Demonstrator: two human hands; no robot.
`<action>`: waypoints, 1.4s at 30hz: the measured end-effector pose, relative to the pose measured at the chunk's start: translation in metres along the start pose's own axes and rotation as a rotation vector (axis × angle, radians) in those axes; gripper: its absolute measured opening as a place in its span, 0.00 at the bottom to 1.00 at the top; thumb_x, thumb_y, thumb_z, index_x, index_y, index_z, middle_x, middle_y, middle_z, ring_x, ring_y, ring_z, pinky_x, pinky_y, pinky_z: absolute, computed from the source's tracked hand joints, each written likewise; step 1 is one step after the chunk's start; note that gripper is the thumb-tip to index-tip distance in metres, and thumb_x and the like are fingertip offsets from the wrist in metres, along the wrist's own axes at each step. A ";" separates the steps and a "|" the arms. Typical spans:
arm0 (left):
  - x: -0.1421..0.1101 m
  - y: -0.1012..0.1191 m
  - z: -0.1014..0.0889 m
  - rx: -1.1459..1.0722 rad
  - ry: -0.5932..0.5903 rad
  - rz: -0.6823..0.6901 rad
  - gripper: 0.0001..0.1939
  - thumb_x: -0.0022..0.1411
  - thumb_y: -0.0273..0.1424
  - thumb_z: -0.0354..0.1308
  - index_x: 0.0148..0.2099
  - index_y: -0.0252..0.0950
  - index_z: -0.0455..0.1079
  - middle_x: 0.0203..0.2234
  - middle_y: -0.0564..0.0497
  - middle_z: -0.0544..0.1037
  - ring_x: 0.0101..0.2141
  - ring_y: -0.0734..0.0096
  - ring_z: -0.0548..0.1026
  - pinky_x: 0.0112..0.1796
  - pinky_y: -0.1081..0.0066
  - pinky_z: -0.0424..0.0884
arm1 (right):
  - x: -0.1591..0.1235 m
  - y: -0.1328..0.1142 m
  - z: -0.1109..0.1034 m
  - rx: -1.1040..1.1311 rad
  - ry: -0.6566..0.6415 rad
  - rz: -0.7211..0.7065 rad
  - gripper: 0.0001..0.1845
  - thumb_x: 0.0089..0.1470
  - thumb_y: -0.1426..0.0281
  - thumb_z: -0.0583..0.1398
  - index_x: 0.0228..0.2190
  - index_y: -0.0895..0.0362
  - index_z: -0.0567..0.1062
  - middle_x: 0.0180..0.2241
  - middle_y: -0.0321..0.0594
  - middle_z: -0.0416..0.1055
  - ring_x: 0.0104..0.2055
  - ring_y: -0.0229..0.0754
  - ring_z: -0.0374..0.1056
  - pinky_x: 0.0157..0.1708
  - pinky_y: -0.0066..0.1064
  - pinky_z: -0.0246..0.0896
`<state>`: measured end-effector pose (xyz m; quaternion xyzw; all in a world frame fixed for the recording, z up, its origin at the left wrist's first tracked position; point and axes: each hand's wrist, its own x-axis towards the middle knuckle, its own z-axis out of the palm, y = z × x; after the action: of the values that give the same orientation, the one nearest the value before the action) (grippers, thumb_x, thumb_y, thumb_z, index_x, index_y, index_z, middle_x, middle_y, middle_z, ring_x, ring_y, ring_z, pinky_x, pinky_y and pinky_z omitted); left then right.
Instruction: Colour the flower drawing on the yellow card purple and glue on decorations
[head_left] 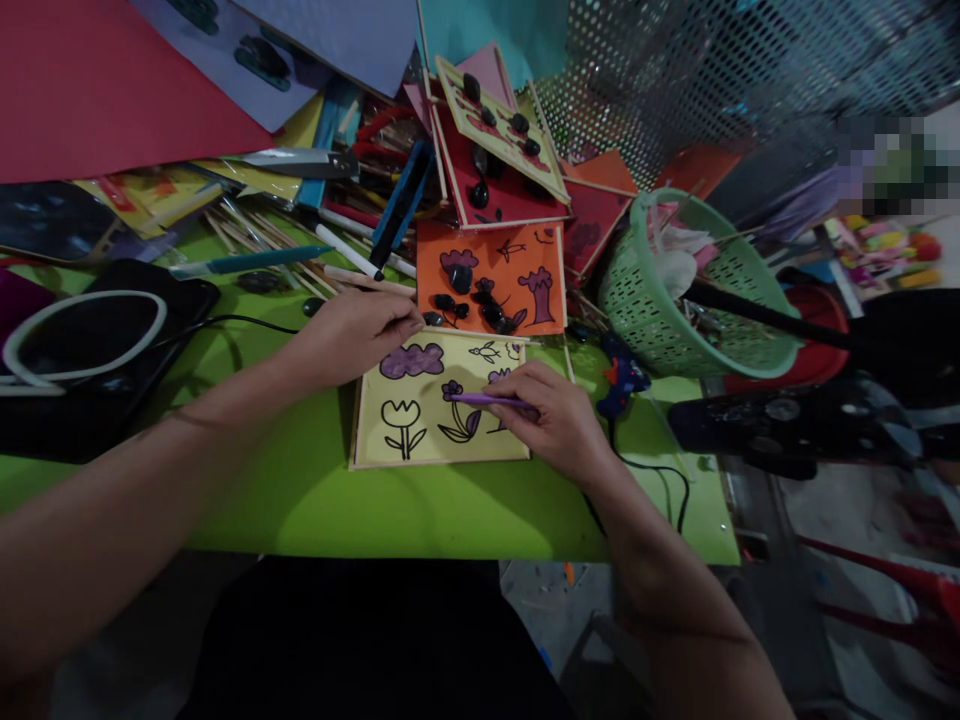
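A yellow card (435, 430) with black-outlined flowers, a purple cloud and small drawings lies on the green table (315, 500). My right hand (559, 420) is closed round a purple marker (484, 399), its tip at a purple flower on the card. My left hand (356, 330) rests at the card's top left corner, fingers pinched together near a small black stone (433, 319); what they hold is too small to name.
An orange card (491, 275) with black stones and purple drawings lies behind the yellow one. Red cards (499, 150) lean further back. A green basket (694, 285) stands at right, a blue glue gun (622, 385) beside it. Sticks, pens and coloured paper crowd the back left.
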<state>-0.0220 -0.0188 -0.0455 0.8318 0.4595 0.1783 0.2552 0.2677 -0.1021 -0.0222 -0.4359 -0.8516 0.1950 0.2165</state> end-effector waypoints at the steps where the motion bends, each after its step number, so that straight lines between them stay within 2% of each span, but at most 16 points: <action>1: 0.000 0.000 0.000 -0.001 0.003 0.003 0.20 0.72 0.40 0.47 0.41 0.36 0.78 0.40 0.44 0.84 0.36 0.60 0.80 0.35 0.65 0.66 | 0.000 0.000 -0.001 0.002 -0.002 0.002 0.06 0.66 0.72 0.64 0.42 0.54 0.82 0.39 0.43 0.79 0.41 0.44 0.76 0.39 0.34 0.70; 42: 0.000 0.002 -0.001 0.009 0.009 -0.007 0.20 0.72 0.39 0.48 0.42 0.36 0.79 0.39 0.44 0.85 0.34 0.61 0.80 0.34 0.67 0.66 | -0.001 0.000 -0.001 0.017 0.005 -0.003 0.06 0.65 0.73 0.65 0.42 0.53 0.82 0.39 0.42 0.79 0.41 0.43 0.76 0.38 0.33 0.70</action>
<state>-0.0211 -0.0200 -0.0435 0.8305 0.4645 0.1790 0.2499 0.2686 -0.1029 -0.0219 -0.4334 -0.8499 0.2005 0.2227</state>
